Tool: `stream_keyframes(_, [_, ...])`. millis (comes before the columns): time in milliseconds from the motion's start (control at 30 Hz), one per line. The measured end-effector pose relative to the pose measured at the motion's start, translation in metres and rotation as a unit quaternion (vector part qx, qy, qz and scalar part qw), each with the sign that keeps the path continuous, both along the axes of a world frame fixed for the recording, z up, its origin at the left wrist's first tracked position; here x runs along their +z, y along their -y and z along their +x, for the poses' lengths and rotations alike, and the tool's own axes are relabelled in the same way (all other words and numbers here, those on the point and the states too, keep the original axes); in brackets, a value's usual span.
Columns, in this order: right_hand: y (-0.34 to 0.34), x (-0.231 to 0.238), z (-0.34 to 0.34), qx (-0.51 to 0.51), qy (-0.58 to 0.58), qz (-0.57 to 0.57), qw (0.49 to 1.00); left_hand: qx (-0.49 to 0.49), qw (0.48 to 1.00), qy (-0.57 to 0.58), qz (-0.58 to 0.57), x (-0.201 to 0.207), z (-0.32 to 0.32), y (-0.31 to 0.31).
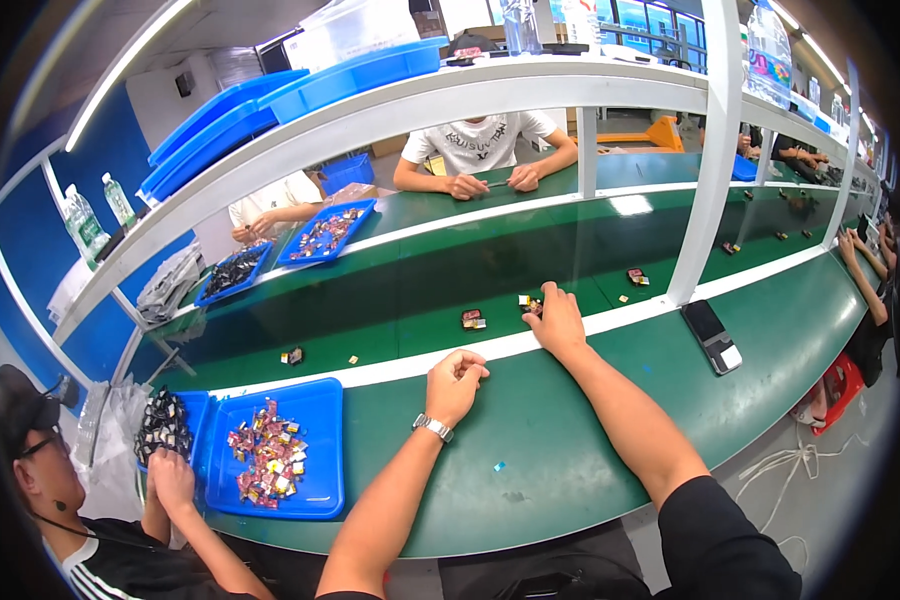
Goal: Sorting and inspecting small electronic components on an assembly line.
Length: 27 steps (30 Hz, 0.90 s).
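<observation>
My right hand (562,320) reaches over the white rail onto the green conveyor belt. Its fingers are bent down around a small electronic part (527,301) with yellow and white on it, partly covered by the fingers. My left hand (455,385), with a metal watch on its wrist, hovers above the green worktop, fingers curled together; whatever they may hold is hidden. Left of my right hand, a red and black part (473,319) lies on the belt. Another such part (637,277) lies farther right.
A blue tray (335,450) of red and yellow parts stands left, beside a person handling black pieces. A phone (710,336) lies right on the worktop (580,450). A white post (705,190) rises from the rail. Across the belt, people work near more blue trays (355,222).
</observation>
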State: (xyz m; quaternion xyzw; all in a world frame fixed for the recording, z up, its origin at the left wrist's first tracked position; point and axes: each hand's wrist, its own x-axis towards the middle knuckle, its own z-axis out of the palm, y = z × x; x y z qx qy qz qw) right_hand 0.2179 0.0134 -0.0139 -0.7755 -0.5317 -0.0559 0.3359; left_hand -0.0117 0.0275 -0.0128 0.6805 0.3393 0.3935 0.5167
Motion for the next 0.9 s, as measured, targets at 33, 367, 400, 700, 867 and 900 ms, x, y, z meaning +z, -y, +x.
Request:
stream_keyframes(33, [0.001, -0.001, 0.006, 0.007, -0.053, 0.025, 0.998, -0.006, 1.0, 0.008, -0.008, 0.001, 0.0, 0.0])
stream_keyframes(367, [0.092, 0.042, -0.056, 0.381, -0.21, 0.019, 0.9, -0.259, 0.931, 0.034, -0.255, 0.021, -0.035, -0.007])
stream_keyframes(400, [0.092, 0.046, -0.058, 0.408, -0.166, 0.029, 0.897, -0.275, 0.92, 0.026, -0.277, 0.024, -0.037, -0.003])
stream_keyframes(700, [0.089, 0.043, -0.079, 0.347, -0.077, 0.128, 0.926, -0.227, 0.919, 0.147, -0.286, 0.02, -0.033, 0.013])
stream_keyframes(867, [0.09, 0.041, -0.077, 0.323, 0.002, 0.112, 0.94, -0.206, 0.924, 0.164, -0.277, 0.014, -0.026, 0.021])
stream_keyframes(900, [0.089, 0.041, -0.076, 0.324, 0.033, 0.129, 0.936, -0.199, 0.926, 0.167, -0.274, 0.013, -0.025, 0.02])
